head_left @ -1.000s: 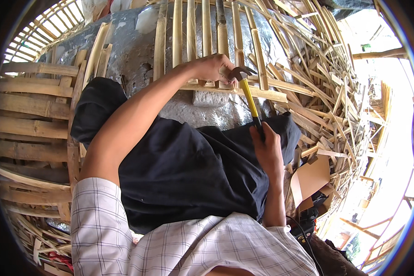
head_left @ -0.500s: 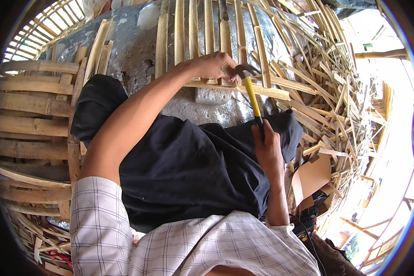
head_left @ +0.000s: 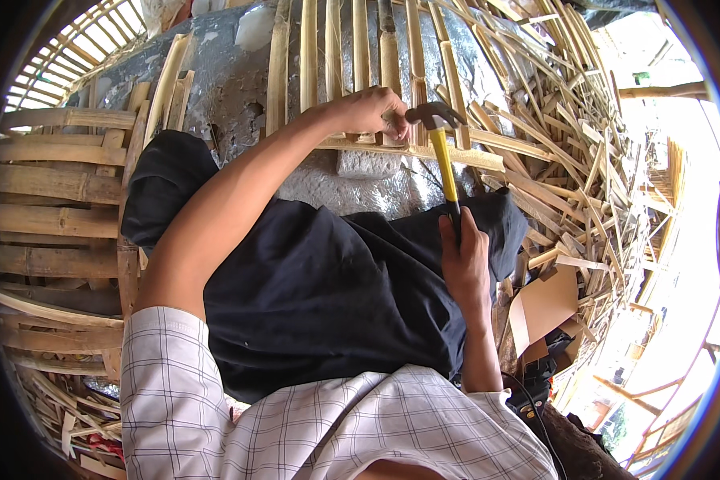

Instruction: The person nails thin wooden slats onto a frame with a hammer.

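Observation:
A claw hammer [head_left: 445, 164] with a yellow and black handle is in my right hand [head_left: 466, 254], which is wrapped round the grip's black end. Its dark metal head sits just right of my left hand [head_left: 378, 112], over the bamboo slats. My left hand is closed, fingertips pinched together at the near ends of the upright slats; what they hold, if anything, is too small to make out. Several split bamboo slats [head_left: 309, 56] run away from me side by side. Their near ends meet a bamboo crosspiece [head_left: 476, 158], which lies by a pale block [head_left: 370, 164].
Loose bamboo offcuts [head_left: 572, 160] are heaped along the right side. A woven bamboo panel [head_left: 56, 216] stands at the left. Grey, uneven ground [head_left: 232, 88] shows beneath the slats. Brown cardboard [head_left: 544, 310] lies by my right forearm, with a black cable [head_left: 536, 408] nearer me.
The hammer head has shifted slightly up and right, away from my left fingers. My left hand stays at the slat ends with little movement.

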A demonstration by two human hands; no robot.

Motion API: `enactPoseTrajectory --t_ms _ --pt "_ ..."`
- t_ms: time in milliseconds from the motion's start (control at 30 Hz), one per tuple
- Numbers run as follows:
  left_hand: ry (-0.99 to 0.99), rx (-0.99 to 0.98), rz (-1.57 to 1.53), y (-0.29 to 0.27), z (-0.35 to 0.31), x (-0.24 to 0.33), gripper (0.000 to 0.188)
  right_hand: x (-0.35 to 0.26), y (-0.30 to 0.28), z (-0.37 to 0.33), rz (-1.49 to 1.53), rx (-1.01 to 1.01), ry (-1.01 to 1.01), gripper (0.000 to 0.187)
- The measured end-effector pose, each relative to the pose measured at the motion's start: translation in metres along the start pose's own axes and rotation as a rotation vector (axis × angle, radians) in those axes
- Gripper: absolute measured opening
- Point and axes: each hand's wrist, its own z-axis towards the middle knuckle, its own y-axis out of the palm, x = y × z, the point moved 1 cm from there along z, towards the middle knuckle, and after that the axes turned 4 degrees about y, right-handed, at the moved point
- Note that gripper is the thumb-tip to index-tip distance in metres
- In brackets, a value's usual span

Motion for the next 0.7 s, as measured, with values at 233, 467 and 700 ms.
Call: enactPoseTrajectory --t_ms 233,467,700 --pt "0.024 0.082 0.124 0.001 -0.008 0.008 0.019 -0.002 0.004 0.003 -0.006 -0.094 0.030 0.030" --pt "0.111 0.167 0.079 -0.008 0.001 0.009 0.013 0.000 0.001 0.003 -0.009 -0.183 0.173 0.047" --pt "0.126 0.189 0.203 -0.004 -0.004 0.006 0.015 0.004 -0.001 0.007 0.040 -0.124 0.132 0.034"
